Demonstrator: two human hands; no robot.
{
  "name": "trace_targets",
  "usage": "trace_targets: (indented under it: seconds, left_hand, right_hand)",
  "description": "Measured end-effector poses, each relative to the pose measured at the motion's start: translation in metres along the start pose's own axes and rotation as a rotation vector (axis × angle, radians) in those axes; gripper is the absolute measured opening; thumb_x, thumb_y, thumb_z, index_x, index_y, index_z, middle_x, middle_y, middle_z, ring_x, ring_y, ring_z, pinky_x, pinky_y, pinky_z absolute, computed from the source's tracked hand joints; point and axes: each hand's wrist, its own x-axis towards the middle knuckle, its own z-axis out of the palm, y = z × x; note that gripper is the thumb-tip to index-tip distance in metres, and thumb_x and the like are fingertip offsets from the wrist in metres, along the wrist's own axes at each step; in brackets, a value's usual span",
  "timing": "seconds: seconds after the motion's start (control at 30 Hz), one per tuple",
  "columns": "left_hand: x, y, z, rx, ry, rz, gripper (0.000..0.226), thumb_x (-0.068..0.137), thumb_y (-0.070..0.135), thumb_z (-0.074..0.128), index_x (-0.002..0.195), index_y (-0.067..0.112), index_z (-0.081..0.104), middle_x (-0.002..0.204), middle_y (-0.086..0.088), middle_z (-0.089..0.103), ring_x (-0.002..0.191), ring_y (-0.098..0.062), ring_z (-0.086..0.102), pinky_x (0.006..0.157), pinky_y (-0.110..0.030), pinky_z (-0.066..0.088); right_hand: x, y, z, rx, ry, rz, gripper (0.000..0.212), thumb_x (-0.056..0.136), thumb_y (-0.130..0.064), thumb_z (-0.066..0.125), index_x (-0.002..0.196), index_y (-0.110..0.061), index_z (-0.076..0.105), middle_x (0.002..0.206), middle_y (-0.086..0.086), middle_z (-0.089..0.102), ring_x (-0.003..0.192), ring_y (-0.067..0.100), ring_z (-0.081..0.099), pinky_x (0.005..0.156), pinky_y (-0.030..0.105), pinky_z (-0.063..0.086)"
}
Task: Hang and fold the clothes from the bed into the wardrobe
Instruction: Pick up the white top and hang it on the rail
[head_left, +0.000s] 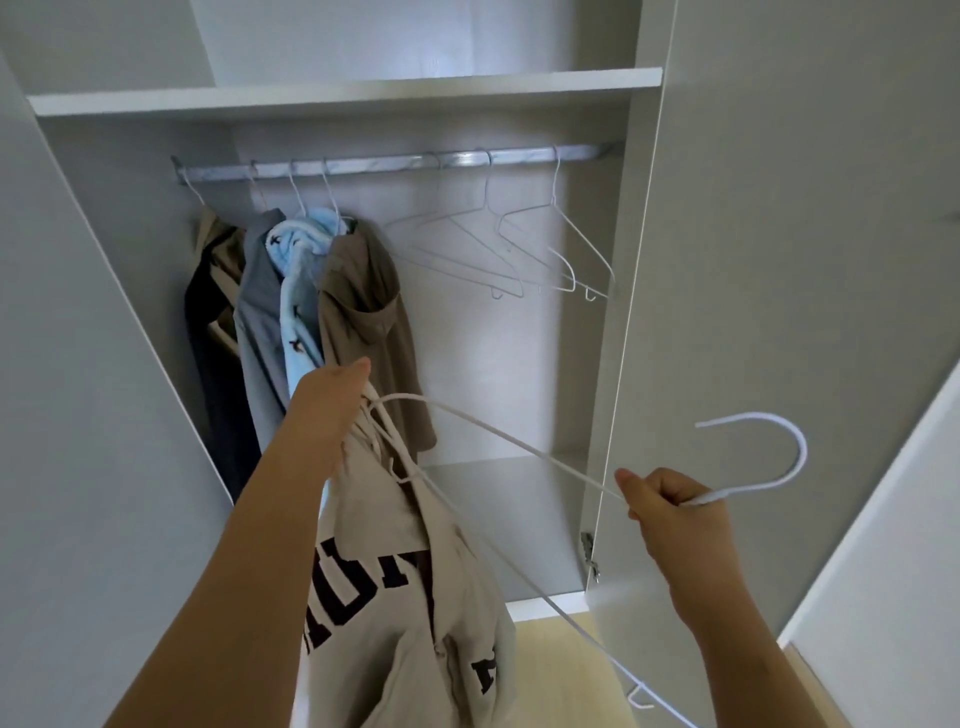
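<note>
I stand before the open wardrobe. My left hand (332, 410) grips the neck of a cream sweatshirt (395, 587) with dark block letters, which hangs down from it. One end of a white wire hanger (519, 441) lies at that same hand, partly inside the neck. My right hand (670, 506) grips the hanger just below its hook, which curves up to the right. The hanger's lower bar runs down to the bottom right of the view.
A metal rail (395, 162) spans the wardrobe under a shelf (343, 96). Several garments (291, 312) hang at its left; three bare white hangers (519, 244) hang at its right. An open door (779, 260) stands at the right, another at the left. The wardrobe floor panel (509, 519) lies below.
</note>
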Motion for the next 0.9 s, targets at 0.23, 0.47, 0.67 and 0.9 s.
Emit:
trace_targets:
  seconds: [0.23, 0.47, 0.67, 0.9]
  left_hand:
    - [-0.011, -0.009, 0.001, 0.364, 0.059, 0.318, 0.037, 0.096, 0.034, 0.043, 0.065, 0.014, 0.042, 0.061, -0.002, 0.044, 0.057, -0.013, 0.042, 0.051, -0.026, 0.028]
    - [-0.025, -0.013, 0.004, 0.418, -0.035, 0.518, 0.036, 0.095, 0.035, 0.045, 0.064, 0.019, 0.039, 0.058, 0.004, 0.043, 0.053, -0.007, 0.043, 0.050, -0.019, 0.033]
    - [-0.056, -0.020, 0.026, 0.085, -0.274, 0.424, 0.033, 0.095, 0.032, 0.048, 0.065, 0.017, 0.043, 0.050, 0.008, 0.043, 0.044, 0.001, 0.044, 0.045, -0.009, 0.035]
    - [-0.068, -0.039, 0.027, 0.082, -0.391, 0.481, 0.028, 0.095, 0.029, 0.048, 0.067, 0.025, 0.046, 0.060, 0.009, 0.047, 0.056, 0.005, 0.049, 0.054, -0.006, 0.039]
  right_hand:
    - [-0.002, -0.010, 0.007, -0.113, -0.071, -0.030, 0.052, 0.082, -0.013, 0.065, 0.039, -0.018, 0.038, 0.037, -0.010, 0.031, 0.034, 0.006, 0.025, 0.036, 0.010, 0.021]
    - [-0.005, -0.029, 0.041, -0.179, -0.133, -0.007, 0.049, 0.081, -0.008, 0.060, 0.038, -0.017, 0.040, 0.034, -0.010, 0.036, 0.027, 0.005, 0.025, 0.031, 0.010, 0.020]
    - [-0.018, -0.030, 0.087, -0.180, -0.124, 0.028, 0.049, 0.085, -0.015, 0.057, 0.038, -0.017, 0.044, 0.048, 0.002, 0.049, 0.035, 0.005, 0.034, 0.039, 0.016, 0.029]
    - [-0.033, -0.027, 0.109, -0.010, -0.080, 0.068, 0.048, 0.090, -0.017, 0.057, 0.044, -0.017, 0.044, 0.032, -0.011, 0.035, 0.034, 0.004, 0.033, 0.049, 0.021, 0.030]
